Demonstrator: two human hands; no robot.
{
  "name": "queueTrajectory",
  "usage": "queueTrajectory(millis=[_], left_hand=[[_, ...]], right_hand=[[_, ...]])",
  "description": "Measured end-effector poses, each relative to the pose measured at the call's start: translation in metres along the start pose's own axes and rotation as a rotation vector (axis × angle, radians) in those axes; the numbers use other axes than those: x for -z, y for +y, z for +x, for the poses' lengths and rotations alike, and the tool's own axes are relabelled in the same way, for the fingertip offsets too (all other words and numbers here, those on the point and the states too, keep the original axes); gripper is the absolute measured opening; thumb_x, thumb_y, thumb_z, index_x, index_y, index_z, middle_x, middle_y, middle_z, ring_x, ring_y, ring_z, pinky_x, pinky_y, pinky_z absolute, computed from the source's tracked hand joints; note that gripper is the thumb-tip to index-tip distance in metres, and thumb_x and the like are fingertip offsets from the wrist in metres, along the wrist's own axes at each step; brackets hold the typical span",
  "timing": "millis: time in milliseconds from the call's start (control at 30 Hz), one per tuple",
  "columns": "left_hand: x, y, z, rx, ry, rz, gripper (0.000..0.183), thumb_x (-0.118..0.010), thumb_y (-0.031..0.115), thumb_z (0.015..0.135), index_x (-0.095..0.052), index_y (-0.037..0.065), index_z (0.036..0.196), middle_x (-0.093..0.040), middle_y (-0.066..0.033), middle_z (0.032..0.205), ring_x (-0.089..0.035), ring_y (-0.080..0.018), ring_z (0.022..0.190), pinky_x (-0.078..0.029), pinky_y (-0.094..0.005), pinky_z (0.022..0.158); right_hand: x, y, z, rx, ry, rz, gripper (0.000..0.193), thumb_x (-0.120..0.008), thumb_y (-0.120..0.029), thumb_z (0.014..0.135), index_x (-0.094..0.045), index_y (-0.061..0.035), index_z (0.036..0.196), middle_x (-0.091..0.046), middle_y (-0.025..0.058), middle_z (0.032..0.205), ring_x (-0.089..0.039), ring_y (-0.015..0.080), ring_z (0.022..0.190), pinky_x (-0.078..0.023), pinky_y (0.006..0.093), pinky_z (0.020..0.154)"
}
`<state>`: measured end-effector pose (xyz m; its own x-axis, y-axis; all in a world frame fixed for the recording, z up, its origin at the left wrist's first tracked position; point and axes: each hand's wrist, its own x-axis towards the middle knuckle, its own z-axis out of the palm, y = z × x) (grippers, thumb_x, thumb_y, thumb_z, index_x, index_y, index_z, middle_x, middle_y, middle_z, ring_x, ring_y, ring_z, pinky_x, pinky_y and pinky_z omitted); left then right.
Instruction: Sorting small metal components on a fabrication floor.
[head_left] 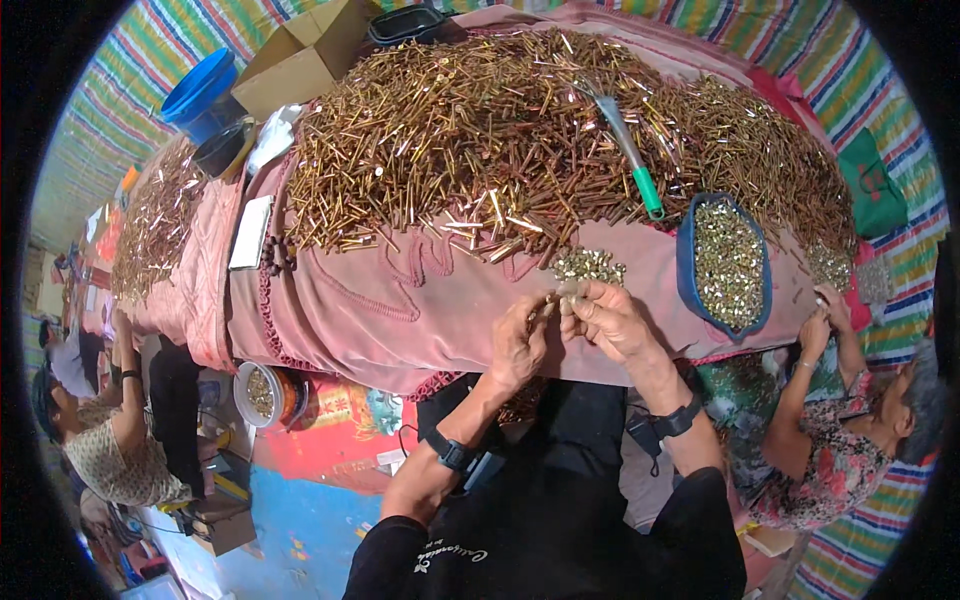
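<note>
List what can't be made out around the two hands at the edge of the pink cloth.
- Head view: the small brass piece between the left hand and right hand is mostly covered by fingers; its shape is unclear.
- The screws in the big pile are too small to tell apart.
- The person's lap is hidden by the forearms and table edge.

Glossy brass-coloured metal screws (520, 140) lie heaped on a soft, matt pink cloth (400, 300) beside a blue fabric pouch (686, 260).
</note>
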<state>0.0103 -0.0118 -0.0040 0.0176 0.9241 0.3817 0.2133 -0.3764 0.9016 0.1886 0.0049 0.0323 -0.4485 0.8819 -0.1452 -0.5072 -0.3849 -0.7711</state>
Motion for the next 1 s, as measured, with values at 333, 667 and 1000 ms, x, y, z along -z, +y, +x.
queueTrajectory(millis=[333,667,1000], left_hand=[[0.002,-0.002,0.001,-0.039,-0.013,0.015,0.026,-0.061,-0.004,0.088,-0.066,0.002,0.113,-0.068,-0.0177,0.090,-0.070,-0.0280,0.079,-0.053,-0.0341,0.070],[0.000,-0.011,-0.002,-0.070,0.000,0.003,0.024,-0.061,-0.004,0.088,-0.065,0.000,0.111,-0.068,-0.0167,0.090,-0.069,-0.0272,0.075,-0.054,-0.0325,0.069],[0.002,-0.014,-0.003,0.004,-0.039,-0.025,0.030,-0.058,-0.005,0.085,-0.066,0.001,0.112,-0.071,-0.0168,0.096,-0.071,-0.0239,0.086,-0.054,-0.0314,0.077]], right_hand=[[-0.018,-0.007,0.009,0.182,0.191,-0.529,0.021,-0.060,-0.007,0.099,-0.064,0.0040,0.116,-0.069,0.0077,0.097,-0.067,0.0131,0.080,-0.057,0.0263,0.071],[-0.039,-0.018,0.008,0.492,0.136,-1.332,0.016,-0.068,-0.004,0.088,-0.067,0.0019,0.103,-0.065,0.0106,0.094,-0.065,0.0217,0.085,-0.052,0.0319,0.072],[-0.043,-0.012,0.007,0.409,0.192,-1.057,0.017,-0.075,-0.008,0.084,-0.065,-0.0005,0.096,-0.063,0.0130,0.084,-0.065,0.0250,0.073,-0.052,0.0350,0.065]])
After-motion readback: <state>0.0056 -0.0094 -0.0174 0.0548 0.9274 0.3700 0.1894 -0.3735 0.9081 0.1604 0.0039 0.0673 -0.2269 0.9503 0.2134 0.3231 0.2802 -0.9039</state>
